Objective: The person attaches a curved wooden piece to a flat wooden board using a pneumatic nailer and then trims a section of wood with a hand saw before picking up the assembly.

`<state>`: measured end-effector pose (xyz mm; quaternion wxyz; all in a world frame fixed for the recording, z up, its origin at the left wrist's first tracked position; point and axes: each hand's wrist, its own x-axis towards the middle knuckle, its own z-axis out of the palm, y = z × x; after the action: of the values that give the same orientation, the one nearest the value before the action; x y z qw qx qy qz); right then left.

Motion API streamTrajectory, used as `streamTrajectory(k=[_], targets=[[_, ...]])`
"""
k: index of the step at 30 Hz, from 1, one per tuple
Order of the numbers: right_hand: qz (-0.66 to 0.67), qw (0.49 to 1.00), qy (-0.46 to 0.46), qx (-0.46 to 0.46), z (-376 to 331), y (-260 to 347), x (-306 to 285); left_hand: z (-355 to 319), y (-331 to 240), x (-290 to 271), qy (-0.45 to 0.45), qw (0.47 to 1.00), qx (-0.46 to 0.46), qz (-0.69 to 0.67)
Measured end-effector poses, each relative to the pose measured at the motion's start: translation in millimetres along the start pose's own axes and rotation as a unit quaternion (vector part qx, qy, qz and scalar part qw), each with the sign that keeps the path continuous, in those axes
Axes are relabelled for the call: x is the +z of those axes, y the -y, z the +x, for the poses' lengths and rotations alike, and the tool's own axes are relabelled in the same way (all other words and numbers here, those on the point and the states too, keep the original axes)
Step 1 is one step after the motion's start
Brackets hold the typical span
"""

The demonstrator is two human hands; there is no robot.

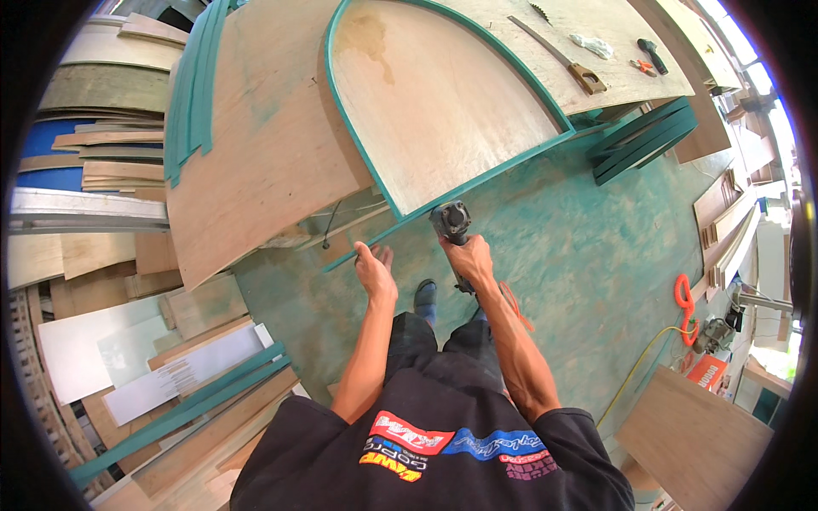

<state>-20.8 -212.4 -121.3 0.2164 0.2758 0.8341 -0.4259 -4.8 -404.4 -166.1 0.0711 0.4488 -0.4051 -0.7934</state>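
Observation:
In my right hand [470, 258] is a black nail gun [452, 223], gripped by its handle, with an orange hose below it. The gun's head is at the lower edge of an arched frame [487, 180], teal-edged around a pale wood panel. My left hand [376, 271] has its thumb and fingers closed on a thin teal wood strip [388, 232]. That strip runs along the frame's straight edge and sticks out past its corner to the left. Whether the gun's nose touches the strip is hidden.
The frame lies on a plywood-topped table [256, 162]. Teal strips [194, 94] lie on its left; a handsaw [558, 55] lies to the right. Teal curved pieces [643, 140] stand beyond the right edge. Boards are stacked at left; an orange coiled hose [684, 307] lies at right.

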Motion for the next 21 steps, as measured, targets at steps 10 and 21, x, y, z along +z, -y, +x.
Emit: streamTrajectory(k=[10, 21], targets=[[0.043, 0.999, 0.017, -0.017, 11.9, -5.4, 5.7, -10.5, -41.9, 81.3, 0.199, 0.389, 0.647, 0.625], [0.072, 0.996, 0.026, -0.039, 14.4, -24.3, 7.1, 45.4, -15.6, 70.4, 0.313, 0.353, 0.679, 0.562]])
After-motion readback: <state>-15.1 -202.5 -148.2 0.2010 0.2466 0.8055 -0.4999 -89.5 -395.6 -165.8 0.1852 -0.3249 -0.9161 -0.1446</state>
